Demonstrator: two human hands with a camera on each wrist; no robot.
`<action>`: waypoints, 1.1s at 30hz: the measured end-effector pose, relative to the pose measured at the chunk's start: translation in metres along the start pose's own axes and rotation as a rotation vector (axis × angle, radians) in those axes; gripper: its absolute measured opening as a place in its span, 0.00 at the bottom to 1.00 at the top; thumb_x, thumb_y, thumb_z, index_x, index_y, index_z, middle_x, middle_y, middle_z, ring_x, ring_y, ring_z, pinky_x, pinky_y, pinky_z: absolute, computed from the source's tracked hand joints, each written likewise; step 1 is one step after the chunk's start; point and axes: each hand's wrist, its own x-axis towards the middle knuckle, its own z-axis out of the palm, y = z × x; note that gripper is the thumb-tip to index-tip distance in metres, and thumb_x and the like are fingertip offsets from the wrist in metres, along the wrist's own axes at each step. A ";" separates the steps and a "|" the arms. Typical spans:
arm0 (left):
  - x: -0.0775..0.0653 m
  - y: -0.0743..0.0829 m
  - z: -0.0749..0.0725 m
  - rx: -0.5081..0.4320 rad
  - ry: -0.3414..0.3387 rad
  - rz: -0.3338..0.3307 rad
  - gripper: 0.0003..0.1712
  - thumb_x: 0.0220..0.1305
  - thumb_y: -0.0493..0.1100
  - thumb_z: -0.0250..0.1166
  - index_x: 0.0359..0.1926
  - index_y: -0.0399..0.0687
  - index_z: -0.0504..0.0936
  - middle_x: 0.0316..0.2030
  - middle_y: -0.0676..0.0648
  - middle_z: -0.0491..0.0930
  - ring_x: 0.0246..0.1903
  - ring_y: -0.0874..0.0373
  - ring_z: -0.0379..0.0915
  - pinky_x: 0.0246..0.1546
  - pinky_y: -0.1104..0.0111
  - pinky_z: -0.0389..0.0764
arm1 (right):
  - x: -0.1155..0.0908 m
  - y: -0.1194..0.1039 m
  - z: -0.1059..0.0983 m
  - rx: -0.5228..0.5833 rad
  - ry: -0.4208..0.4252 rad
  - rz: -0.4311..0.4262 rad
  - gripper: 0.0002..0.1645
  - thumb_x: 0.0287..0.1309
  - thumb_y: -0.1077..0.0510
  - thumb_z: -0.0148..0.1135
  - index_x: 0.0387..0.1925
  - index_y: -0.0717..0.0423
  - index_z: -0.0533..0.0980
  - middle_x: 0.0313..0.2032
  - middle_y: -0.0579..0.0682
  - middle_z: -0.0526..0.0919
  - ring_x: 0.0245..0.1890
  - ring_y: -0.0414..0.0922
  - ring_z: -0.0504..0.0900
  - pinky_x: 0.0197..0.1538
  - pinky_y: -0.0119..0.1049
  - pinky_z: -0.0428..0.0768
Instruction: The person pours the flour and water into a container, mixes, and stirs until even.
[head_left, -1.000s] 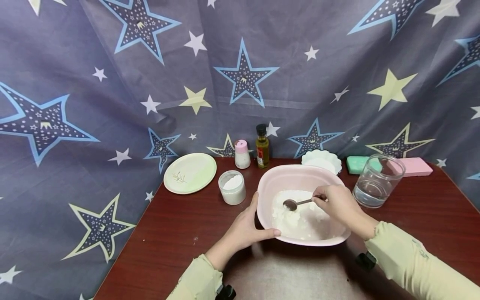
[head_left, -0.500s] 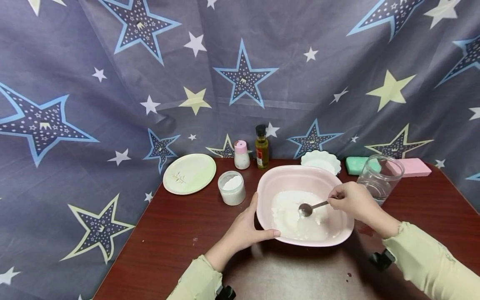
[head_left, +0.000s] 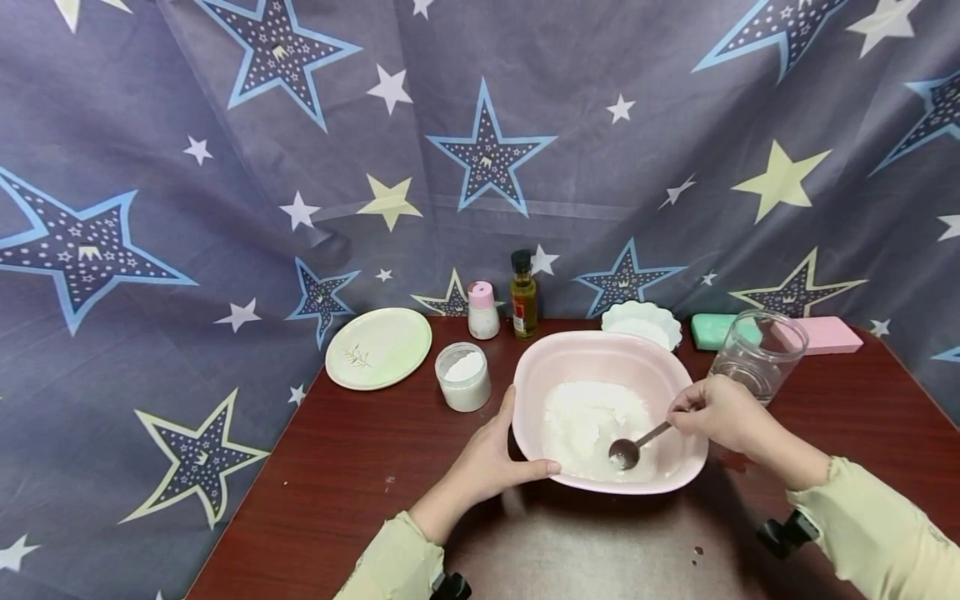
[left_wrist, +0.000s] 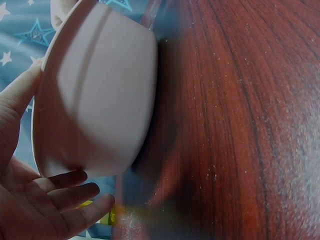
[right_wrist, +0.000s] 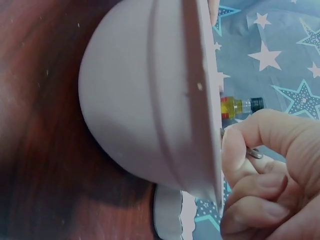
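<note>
A pink bowl (head_left: 592,343) stands on the table with white powder (head_left: 581,408) and some liquid in it. My left hand (head_left: 487,458) steadies the bowl at its left side: the thumb lies on the front rim, and the fingers reach along the outer wall, as the left wrist view also shows. My right hand (head_left: 716,412) is over the bowl's right rim, pinching the handle of a dark metal spoon (head_left: 625,453) between thumb and fingers. The spoon's head is down in the wet mix near the front of the bowl. In the right wrist view the bowl wall hides the spoon's head.
Left of the bowl stands an open jar (head_left: 465,387) of white powder, with a plate (head_left: 381,337) behind it. A pink-capped shaker (head_left: 483,321), an oil bottle (head_left: 524,304) and a scalloped white dish (head_left: 643,317) line the back. A glass jug (head_left: 757,358) is close behind my right hand.
My right hand has moved right and toward me, taking the spoon from the bowl's middle to its front right. The left hand and bowl have stayed in place.
</note>
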 end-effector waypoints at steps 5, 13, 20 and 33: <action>-0.001 0.001 -0.001 -0.004 -0.001 0.002 0.70 0.44 0.63 0.77 0.77 0.45 0.44 0.73 0.43 0.55 0.66 0.52 0.60 0.64 0.54 0.63 | -0.002 -0.005 0.007 0.021 0.004 -0.027 0.03 0.50 0.61 0.69 0.24 0.54 0.84 0.17 0.40 0.79 0.21 0.34 0.71 0.24 0.30 0.70; -0.001 0.001 -0.001 -0.005 -0.002 -0.003 0.70 0.44 0.63 0.77 0.77 0.45 0.44 0.73 0.43 0.55 0.67 0.52 0.60 0.64 0.54 0.63 | 0.002 -0.018 0.020 -0.012 0.059 -0.100 0.05 0.47 0.63 0.67 0.21 0.53 0.83 0.14 0.36 0.77 0.19 0.34 0.70 0.27 0.30 0.69; -0.001 0.001 -0.001 0.002 0.001 -0.006 0.70 0.44 0.63 0.77 0.77 0.45 0.44 0.73 0.42 0.55 0.66 0.51 0.61 0.64 0.54 0.64 | 0.007 -0.025 0.032 -0.099 0.169 -0.129 0.07 0.46 0.62 0.68 0.19 0.47 0.82 0.15 0.35 0.74 0.19 0.35 0.69 0.26 0.32 0.67; -0.001 0.002 0.000 0.003 0.002 0.005 0.70 0.44 0.62 0.77 0.77 0.43 0.44 0.73 0.41 0.55 0.66 0.50 0.61 0.64 0.54 0.64 | 0.015 -0.021 0.036 -0.154 0.263 -0.156 0.06 0.49 0.64 0.68 0.21 0.51 0.84 0.15 0.36 0.75 0.18 0.37 0.68 0.25 0.34 0.66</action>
